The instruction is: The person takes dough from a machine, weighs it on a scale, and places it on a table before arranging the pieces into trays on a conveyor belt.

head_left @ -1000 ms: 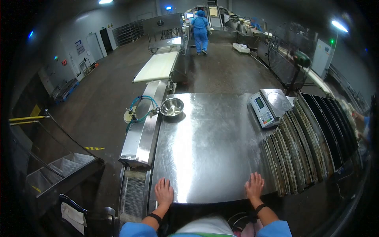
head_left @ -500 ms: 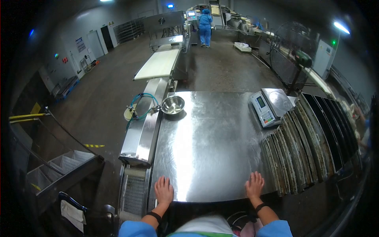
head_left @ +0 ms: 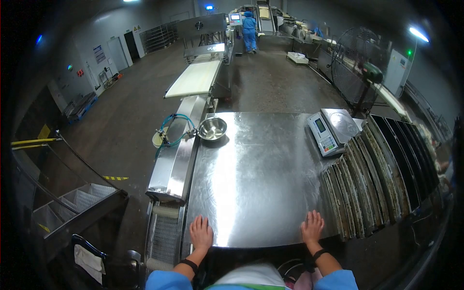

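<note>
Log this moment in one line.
left hand: palm down, table near edge | right hand: same | bowl: table far left | scale: far right

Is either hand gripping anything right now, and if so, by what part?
Nothing is held: the left hand and right hand rest open on the steel table.

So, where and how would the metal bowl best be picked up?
Probably by the rim of the bowl, on its right, coming from the near right: it stands upright with its mouth up, and that side faces the table top, while the hose crowds its left. The left hand is nearer.
</note>
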Available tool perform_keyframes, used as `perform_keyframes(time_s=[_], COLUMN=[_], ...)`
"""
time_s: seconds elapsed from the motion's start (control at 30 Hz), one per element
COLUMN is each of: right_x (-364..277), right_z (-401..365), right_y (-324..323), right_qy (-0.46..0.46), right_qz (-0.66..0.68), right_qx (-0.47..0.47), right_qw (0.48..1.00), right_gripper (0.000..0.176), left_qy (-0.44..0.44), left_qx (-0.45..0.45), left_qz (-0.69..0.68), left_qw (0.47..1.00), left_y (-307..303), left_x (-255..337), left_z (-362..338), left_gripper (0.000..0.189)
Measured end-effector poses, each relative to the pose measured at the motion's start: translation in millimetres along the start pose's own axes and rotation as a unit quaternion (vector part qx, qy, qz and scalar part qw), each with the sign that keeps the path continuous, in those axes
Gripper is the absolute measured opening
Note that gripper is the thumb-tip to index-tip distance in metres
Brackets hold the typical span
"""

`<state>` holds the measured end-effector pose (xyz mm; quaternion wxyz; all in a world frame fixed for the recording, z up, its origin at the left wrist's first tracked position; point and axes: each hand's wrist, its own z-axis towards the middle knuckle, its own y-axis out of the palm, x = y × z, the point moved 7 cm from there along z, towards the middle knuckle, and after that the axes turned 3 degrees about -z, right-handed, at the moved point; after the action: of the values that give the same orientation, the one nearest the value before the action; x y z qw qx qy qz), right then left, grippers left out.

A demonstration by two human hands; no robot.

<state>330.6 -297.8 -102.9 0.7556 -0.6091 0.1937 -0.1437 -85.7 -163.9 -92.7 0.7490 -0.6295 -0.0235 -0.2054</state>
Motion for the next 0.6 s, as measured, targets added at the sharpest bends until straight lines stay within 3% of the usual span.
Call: perform_keyframes(time_s=[0.4,0.47,0.6], right_x=[-1.0,-1.6,-1.3], right_z=[-0.2,-0.1,0.0], right_y=[-2.1,-2.7,-2.4], right_qy=[-0.006,-0.005,-0.001], right_qz=[-0.004,-0.006,-0.005], right_qx=[0.007,0.007,0.006], right_qw=[1.0,1.0,1.0], right_gripper=[0.051,0.05,0.05], left_qy=[-0.007,0.008,0.011], left_qx=[-0.006,0.045,0.046], left_qz=[-0.009,-0.012,-0.01], left_qw=[1.0,0.999,0.999], left_y=[3.0,-1.8,-0.4], left_x=[-1.4,0.4,-0.6], left_z=[-0.1,0.3,0.4], left_gripper=[0.039,0.037,0.037])
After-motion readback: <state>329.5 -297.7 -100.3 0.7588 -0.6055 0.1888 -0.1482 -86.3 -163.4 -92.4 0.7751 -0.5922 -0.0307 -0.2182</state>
